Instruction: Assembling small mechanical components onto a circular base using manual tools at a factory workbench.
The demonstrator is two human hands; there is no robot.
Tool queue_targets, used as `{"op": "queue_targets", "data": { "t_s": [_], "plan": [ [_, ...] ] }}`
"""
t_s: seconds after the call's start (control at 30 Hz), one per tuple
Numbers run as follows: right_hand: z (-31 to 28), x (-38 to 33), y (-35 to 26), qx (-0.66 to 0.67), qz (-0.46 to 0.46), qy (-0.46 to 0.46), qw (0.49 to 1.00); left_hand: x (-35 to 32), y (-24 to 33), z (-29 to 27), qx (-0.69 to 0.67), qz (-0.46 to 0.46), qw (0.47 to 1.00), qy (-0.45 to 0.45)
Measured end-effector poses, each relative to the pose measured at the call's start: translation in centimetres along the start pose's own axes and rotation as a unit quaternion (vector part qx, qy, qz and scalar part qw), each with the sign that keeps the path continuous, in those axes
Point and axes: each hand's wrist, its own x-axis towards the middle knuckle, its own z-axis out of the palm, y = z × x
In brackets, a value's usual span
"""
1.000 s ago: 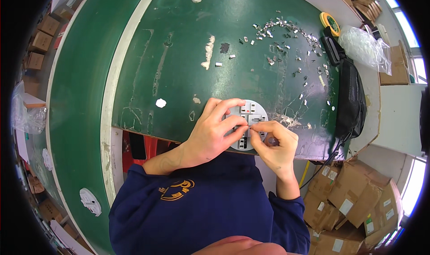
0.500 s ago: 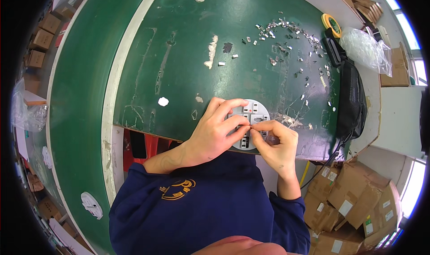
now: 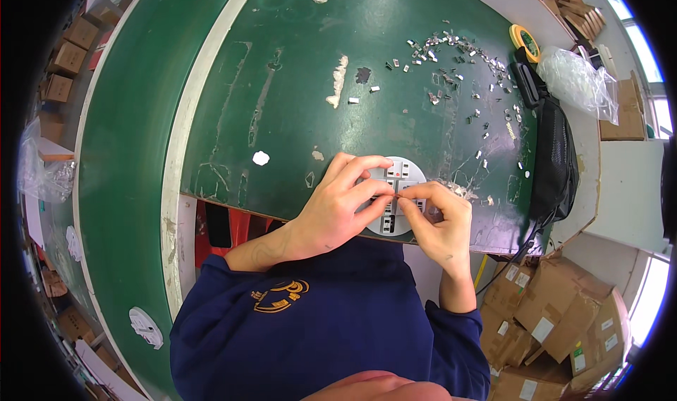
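1. the green table (image 3: pixel 296 70) carries everything; its near edge runs just under both hands, and its far right part holds a wide scatter of small metal clips (image 3: pixel 458 56).
2. the round grey disc (image 3: pixel 398 189) lies at the near edge of the table, right of the middle, partly under the fingers. it is flat, pale, with several squarish slots set in rows; a few slots show dark or metal fillings and one near the top has a red dot. how many slots are filled cannot be counted under the hands.
3. judging by this, the work is partway: many loose clips are well apart from the disc, unused.
4. the left hand (image 3: pixel 338 204) lies over the disc's left half, its fingers curled down on it and steadying it.
5. the right hand (image 3: pixel 441 221) pinches narrowly, thumb and forefinger meeting at the disc's middle on something tiny, probably a clip, too small to tell.
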Motion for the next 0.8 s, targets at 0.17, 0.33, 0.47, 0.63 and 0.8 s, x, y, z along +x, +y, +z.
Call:
{"op": "queue_targets", "data": {
  "t_s": [0.17,0.33,0.47,0.63,0.8],
  "plan": [
    [-0.3,0.7,0.3,0.006,-0.030,-0.034,0.999,-0.1,-0.1,-0.5,-0.016,-0.005,1.000,0.000],
    [0.0,1.2,0.4,-0.015,-0.060,-0.055,0.997,-0.1,-0.2,-0.7,-0.027,-0.015,0.999,0.015],
    [0.3,1.2,0.3,-0.040,-0.066,-0.056,0.995,0.0,-0.2,-0.7,-0.021,-0.020,0.999,0.016],
    [0.1,1.9,-0.2,-0.063,-0.049,-0.084,0.993,0.2,-0.2,-0.9,-0.008,-0.015,1.000,0.006],
    [0.1,1.8,0.1,-0.060,-0.047,-0.095,0.993,0.1,-0.1,-0.8,-0.006,-0.023,1.000,0.017]
  ]
}}
